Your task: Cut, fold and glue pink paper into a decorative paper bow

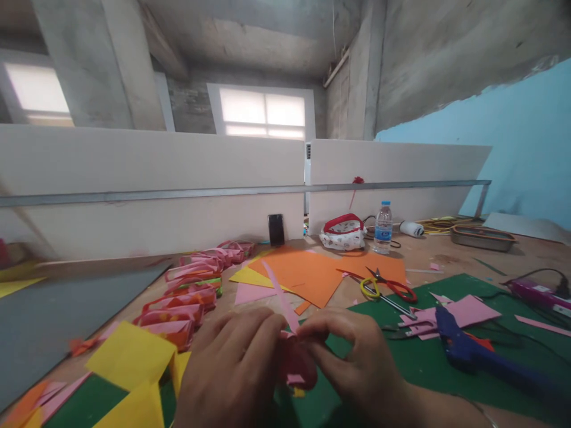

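Close in front of me, my left hand (241, 362) curls over a small pink piece (303, 365) of craft work, whose full shape the fingers hide. My right hand (348, 351) pinches the near end of a narrow pale pink strip (279, 288) where it meets that piece. The strip's free end stretches away over the orange sheets. To the right of my hands lie a blue glue gun (464, 348), pink felt-like scraps (473, 315) and red-handled scissors (397, 288) with a yellow-handled pair (370, 289) beside them.
A green cutting mat (428, 380) lies under my hands. Several pink strap-handled pieces (178, 297) stand in a row at left, near yellow sheets (134, 356). Orange sheets (303, 273), a phone (276, 230), a pouch (343, 233), a water bottle (382, 229) and a purple power strip (539, 296) lie beyond.
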### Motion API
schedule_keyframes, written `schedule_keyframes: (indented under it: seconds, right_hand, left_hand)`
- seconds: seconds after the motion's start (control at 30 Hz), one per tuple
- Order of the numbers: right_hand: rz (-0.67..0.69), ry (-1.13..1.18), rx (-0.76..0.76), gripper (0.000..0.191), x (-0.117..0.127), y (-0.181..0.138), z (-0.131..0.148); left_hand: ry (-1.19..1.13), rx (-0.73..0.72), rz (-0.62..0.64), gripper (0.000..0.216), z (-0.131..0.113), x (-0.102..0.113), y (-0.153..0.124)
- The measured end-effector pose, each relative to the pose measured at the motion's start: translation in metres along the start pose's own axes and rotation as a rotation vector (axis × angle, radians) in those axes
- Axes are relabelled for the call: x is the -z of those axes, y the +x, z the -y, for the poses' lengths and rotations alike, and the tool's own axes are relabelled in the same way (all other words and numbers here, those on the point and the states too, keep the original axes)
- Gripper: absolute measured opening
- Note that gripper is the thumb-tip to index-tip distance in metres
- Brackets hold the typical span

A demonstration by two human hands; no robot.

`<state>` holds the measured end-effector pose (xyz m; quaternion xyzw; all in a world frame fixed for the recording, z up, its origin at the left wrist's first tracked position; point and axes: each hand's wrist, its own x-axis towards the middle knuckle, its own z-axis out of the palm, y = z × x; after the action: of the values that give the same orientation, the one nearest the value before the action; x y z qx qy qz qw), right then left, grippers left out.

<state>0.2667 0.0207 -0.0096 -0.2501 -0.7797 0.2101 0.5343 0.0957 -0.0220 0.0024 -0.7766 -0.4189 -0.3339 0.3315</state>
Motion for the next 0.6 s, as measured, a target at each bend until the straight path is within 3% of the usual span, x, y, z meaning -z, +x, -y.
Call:
schedule_keyframes:
  seconds: [0.17,0.27,0.47,0.6]
  right_hand:
    - [0.116,-0.078,-0.025,0.006,0.003,0.003,0.000]
    - [0.200,-0.170,0.138,0.009,0.007,0.006,-0.004]
    - [0.251,-0.533,0.455,0.025,0.011,0.006,-0.009]
    - [0.216,-0.601,0.508,0.028,0.009,0.005,-0.010]
  left_hand:
    - [-0.082,0.025,0.061,0.012,-0.005,0.001,-0.002]
    - [-0.083,0.012,0.081,0.017,-0.004,0.000,-0.003]
    - [-0.048,-0.154,0.104,0.025,0.002,-0.005,-0.007]
    - [-0.119,-0.139,0.062,0.023,0.001,-0.006,-0.007]
